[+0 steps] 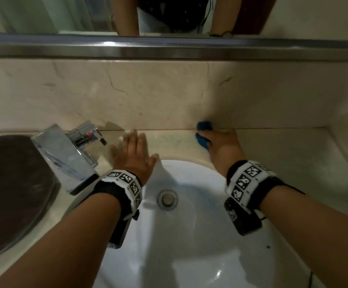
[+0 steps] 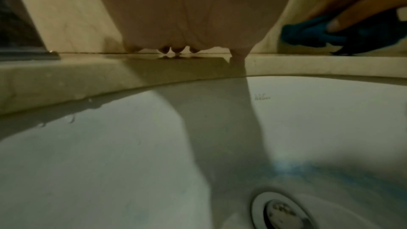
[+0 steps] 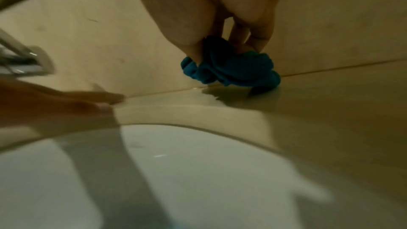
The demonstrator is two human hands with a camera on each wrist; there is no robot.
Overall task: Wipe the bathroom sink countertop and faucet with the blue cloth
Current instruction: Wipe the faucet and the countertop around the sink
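Right hand [image 1: 223,146] has the blue cloth [image 1: 204,134] bunched up in its fingers, pinched into a wad and pushed down on the beige stone surface [image 1: 293,163] right at the back, where it meets the marble backsplash [image 1: 158,92]. From the right wrist view the fingers [image 3: 259,41] curl down into the cloth [image 3: 231,69], and the wad touches both the surface and the seam at the wall. There's a wet sheen on the surface just in front of it.

Left hand [image 1: 135,154] isn't holding anything, it's flat with the fingers spread, palm down on the surface behind the sink basin [image 1: 189,235], thumb reaching over the basin rim. In the left wrist view the fingertips [image 2: 165,50] touch down near the back seam, and you can see the cloth [image 2: 312,34] off to the right with the other hand's thumb on it.

The chrome faucet [image 1: 65,156] sits just left of the left hand, spout sticking out toward the camera, lever handle [image 1: 85,132] behind it. The two hands are well apart, with a faint bluish smear on the surface between them. The white basin has its drain [image 1: 167,200] in the middle and some bluish tint near it. Dark round thing at the far left edge, can't tell what it is. Mirror frame [image 1: 169,48] runs along the top above the backsplash.
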